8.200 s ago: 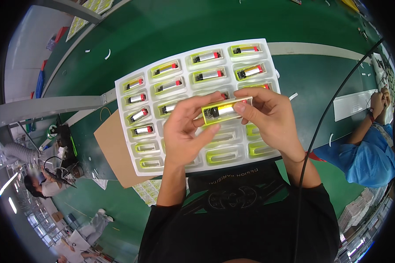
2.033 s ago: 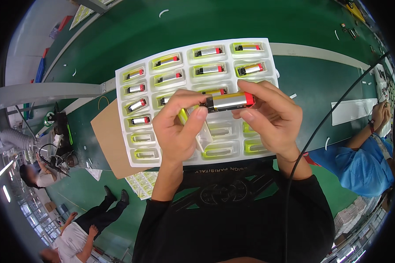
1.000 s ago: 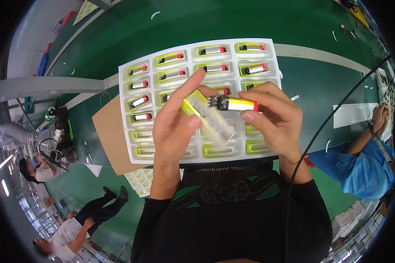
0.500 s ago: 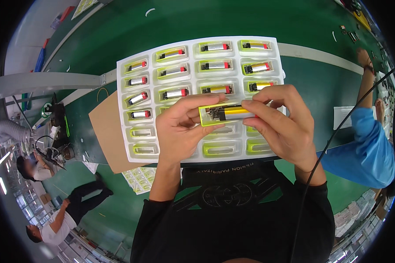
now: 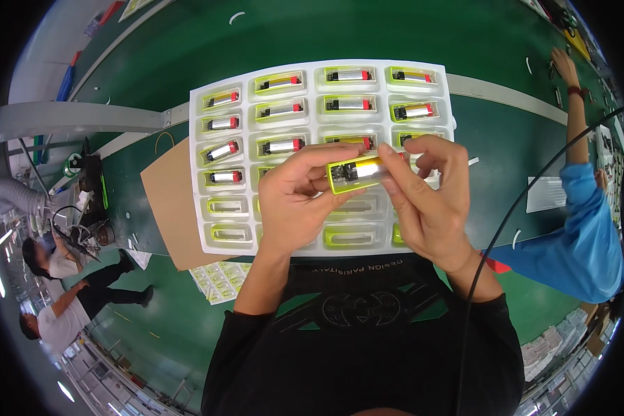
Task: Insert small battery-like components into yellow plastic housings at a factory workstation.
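My left hand [image 5: 295,201] is closed on the left end of a small lime-green plastic housing [image 5: 334,182], fingers behind it and thumb at the lower edge. Inside the housing lies a silver and yellow cylindrical battery [image 5: 367,168], with black parts at its left end. My right hand [image 5: 433,201] pinches the battery's right end between thumb and fingers, hiding that end. Both hands are above a white tray [image 5: 247,149], whose upper pockets hold similar housings with red-ended batteries. Several lower pockets hold green housings with no battery showing.
A brown cardboard sheet [image 5: 165,197] sticks out left of the tray on the green bench [image 5: 312,35]. A co-worker's blue sleeve [image 5: 575,229] is at the right. A black cable [image 5: 506,239] crosses the right side, and a metal bar [image 5: 83,116] juts in from the left.
The held housing has shifted slightly right and tilted up at its right end. My right hand has drawn in closer to my left. The co-worker's hand at the right reaches farther away.
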`<state>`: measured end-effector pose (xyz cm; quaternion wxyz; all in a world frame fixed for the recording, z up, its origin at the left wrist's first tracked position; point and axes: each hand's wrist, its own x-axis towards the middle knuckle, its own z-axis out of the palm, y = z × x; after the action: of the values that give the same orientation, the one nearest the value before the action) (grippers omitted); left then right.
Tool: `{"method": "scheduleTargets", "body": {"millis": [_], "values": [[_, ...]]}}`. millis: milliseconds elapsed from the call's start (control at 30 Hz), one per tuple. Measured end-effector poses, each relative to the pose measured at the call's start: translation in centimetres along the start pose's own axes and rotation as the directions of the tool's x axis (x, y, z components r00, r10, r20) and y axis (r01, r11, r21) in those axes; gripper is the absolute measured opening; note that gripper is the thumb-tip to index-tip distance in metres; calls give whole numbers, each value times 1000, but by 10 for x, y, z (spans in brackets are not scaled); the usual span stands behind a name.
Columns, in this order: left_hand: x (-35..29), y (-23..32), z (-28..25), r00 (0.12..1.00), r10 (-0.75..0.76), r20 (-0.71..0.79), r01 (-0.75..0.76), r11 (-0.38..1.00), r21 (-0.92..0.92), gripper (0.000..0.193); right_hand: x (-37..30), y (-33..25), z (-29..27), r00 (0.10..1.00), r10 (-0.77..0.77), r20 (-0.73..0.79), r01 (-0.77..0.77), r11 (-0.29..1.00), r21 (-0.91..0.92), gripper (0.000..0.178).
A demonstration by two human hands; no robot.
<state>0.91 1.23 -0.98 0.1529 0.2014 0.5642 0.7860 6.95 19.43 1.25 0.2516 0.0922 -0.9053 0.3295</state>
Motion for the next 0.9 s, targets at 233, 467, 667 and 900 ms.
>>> {"method": "scheduleTargets", "body": {"millis": [233, 467, 667, 900], "values": [[0, -6, -4, 998, 48, 27, -51, 991, 125, 42, 0, -2, 13, 734, 580, 354, -596, 300, 745, 38], [0, 1, 6, 958, -274, -86, 287, 901, 326, 33, -14, 18, 15, 785, 500, 366, -581, 389, 715, 30], [-6, -3, 8, 985, -164, -50, 163, 800, 578, 26, -9, 18, -1, 848, 399, 349, -519, 757, 397, 30], [2, -5, 13, 971, -200, 135, 57, 734, 677, 24, -15, 40, -21, 942, -32, 333, -11, 992, 126, 31]]}}
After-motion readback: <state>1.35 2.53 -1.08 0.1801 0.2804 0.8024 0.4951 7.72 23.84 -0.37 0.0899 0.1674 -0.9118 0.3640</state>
